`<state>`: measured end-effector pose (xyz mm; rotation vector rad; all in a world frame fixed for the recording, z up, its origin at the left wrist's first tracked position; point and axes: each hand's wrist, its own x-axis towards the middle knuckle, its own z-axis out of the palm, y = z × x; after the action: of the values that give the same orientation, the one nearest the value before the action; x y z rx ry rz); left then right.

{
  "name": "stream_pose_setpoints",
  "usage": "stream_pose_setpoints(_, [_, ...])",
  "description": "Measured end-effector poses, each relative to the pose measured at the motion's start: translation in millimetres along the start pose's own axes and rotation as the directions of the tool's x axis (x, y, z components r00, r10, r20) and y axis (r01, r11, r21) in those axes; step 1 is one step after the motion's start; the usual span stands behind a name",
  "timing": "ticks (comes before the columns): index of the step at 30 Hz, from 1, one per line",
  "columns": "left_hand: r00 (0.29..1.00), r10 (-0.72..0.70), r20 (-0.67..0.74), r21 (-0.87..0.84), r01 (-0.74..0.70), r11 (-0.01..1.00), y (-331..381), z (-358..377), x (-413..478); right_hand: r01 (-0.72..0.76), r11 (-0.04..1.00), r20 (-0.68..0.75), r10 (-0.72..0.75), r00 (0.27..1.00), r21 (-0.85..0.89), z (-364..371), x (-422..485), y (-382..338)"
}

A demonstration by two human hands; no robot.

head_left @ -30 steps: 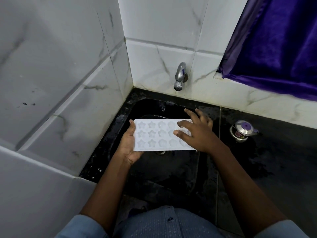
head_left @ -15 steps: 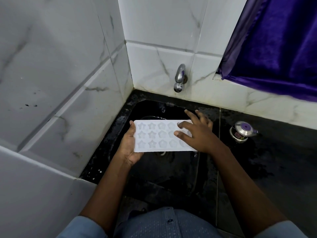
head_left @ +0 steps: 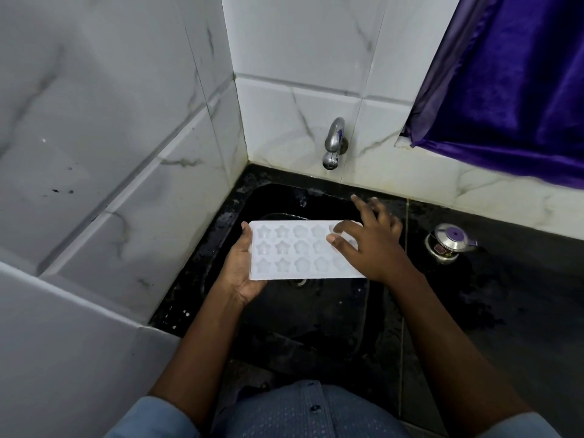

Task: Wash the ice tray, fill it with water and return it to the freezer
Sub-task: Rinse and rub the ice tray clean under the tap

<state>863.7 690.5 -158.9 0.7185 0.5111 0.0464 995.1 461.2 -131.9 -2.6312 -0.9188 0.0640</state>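
A white ice tray [head_left: 294, 251] with star and flower shaped cells is held level over the black sink [head_left: 278, 197]. My left hand [head_left: 243, 273] grips its left end from beneath, thumb on the rim. My right hand [head_left: 369, 245] lies on the tray's right end with spread fingers, two fingertips pressing into the cells and hiding that part. A chrome tap [head_left: 333, 143] juts from the tiled wall above the sink; no water runs from it.
White marble tile walls close in on the left and behind. A small steel pot with a purple knob [head_left: 448, 243] sits on the wet black counter [head_left: 505, 295] at the right. A purple curtain [head_left: 512, 80] hangs at the upper right.
The tray and both hands have barely shifted. My right fingers have moved slightly over the tray's right cells.
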Motion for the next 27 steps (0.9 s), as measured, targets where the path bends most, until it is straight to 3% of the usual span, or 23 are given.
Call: stream_pose_setpoints(27, [1.0,-0.017,0.005,-0.006,0.017,1.0,-4.0,2.8,-7.3,-0.036,0.998,0.073,0.031,0.997,0.059,-4.3,-6.6,-8.7])
